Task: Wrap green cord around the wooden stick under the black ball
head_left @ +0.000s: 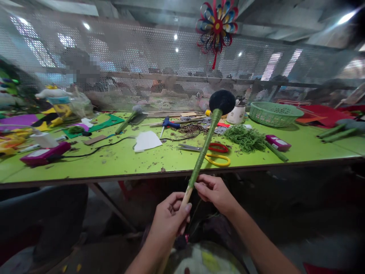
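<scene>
A wooden stick (186,196) slants up from my lap, its upper length wound tightly with green cord (203,150). On its top end sits a dark, rounded head (222,101). My left hand (170,217) is wrapped round the bare lower wood. At the lower end of the winding, my right hand (214,192) is closed in a pinch beside the stick; the cord between its fingers is hard to make out. Behind the stick, scissors (218,160) with red and yellow handles lie on the table. A tangled heap of green cord (245,138) is to their right.
The green table (114,163) carries a blue glue gun (170,123), a white paper piece (147,141), a green basket (275,114), a white jar (236,113), and two magenta boxes (45,153). More green-wrapped sticks (336,131) lie right. A colourful flower ornament (217,26) hangs above.
</scene>
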{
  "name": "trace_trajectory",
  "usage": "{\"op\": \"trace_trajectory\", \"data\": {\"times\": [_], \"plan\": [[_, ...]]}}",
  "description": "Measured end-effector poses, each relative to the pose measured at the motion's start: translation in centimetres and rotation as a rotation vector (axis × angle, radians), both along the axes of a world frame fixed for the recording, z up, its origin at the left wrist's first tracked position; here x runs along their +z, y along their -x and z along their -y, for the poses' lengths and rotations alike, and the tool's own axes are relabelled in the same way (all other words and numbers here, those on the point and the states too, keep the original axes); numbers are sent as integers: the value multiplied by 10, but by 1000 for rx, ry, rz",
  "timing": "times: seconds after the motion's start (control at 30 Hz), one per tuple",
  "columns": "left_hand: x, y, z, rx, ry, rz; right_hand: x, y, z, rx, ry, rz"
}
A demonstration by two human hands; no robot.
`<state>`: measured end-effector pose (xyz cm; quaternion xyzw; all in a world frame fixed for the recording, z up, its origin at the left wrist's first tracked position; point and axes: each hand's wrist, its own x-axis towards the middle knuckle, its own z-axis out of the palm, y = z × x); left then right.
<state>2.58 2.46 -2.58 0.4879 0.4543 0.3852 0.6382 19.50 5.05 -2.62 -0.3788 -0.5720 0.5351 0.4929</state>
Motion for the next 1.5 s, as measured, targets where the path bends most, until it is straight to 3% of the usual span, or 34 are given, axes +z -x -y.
{"op": "trace_trajectory", "data": {"times": [0.37, 0.77, 1.03, 1.27, 1.5], "plan": [[9, 4, 4, -124, 31, 135, 15, -2, 17, -205, -133, 127], [21, 5, 19, -168, -21, 153, 28, 5, 31, -140, -15, -131], [19, 3, 19, -78, -174, 45, 46, 11, 41, -230, -116, 22], [26, 6, 22, -99, -128, 58, 45, 10, 40, -239, -148, 59], [23, 8, 22, -149, -49, 95, 42, 2, 44, -231, -142, 28]]}}
